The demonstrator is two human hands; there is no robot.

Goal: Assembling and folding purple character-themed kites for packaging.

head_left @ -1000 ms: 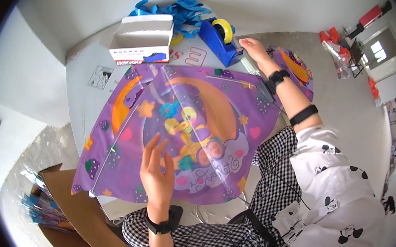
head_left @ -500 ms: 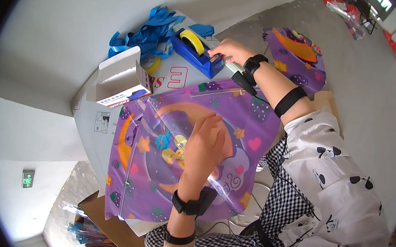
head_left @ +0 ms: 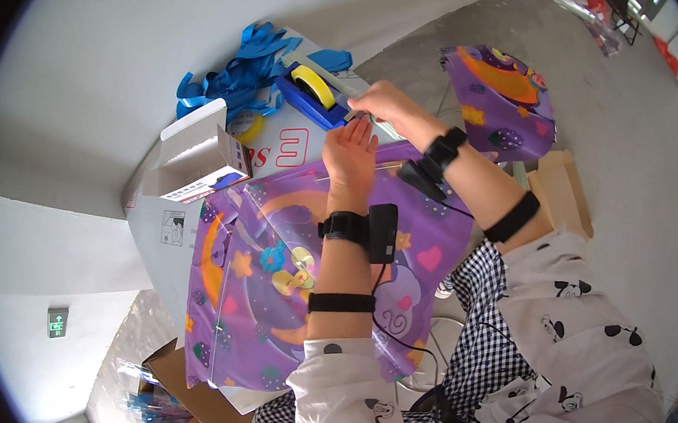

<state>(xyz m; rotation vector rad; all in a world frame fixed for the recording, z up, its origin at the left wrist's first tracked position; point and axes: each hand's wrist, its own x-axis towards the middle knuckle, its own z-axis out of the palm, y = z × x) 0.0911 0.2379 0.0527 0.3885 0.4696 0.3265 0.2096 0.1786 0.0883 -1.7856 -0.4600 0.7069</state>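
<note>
A blue tape dispenser (head_left: 312,99) holding a yellow tape roll (head_left: 312,88) stands on the table's far side. My right hand (head_left: 391,107) has its thumb and fingers pinched together at the dispenser's near end; anything between them is too small to make out. Just below, my left hand (head_left: 350,159) is open, palm up, its outstretched fingertips close to the dispenser and the right fingers. Under both forearms a purple sheet (head_left: 265,335) is spread, printed with moons, stars, hearts and a yellow cartoon animal. Thin clear rods run along it. My left forearm covers part of the print.
Left of the dispenser sit an opened white carton (head_left: 199,156), another yellow tape roll (head_left: 247,127) and a heap of blue ribbons (head_left: 238,77). A second purple printed piece (head_left: 501,103) is at the right. Brown cardboard boxes stand at lower left (head_left: 203,411) and right (head_left: 562,192).
My left hand has moved up from the middle of the purple sheet to the dispenser and turned palm up. The right hand stays at the dispenser's end, its fingers now drawn together.
</note>
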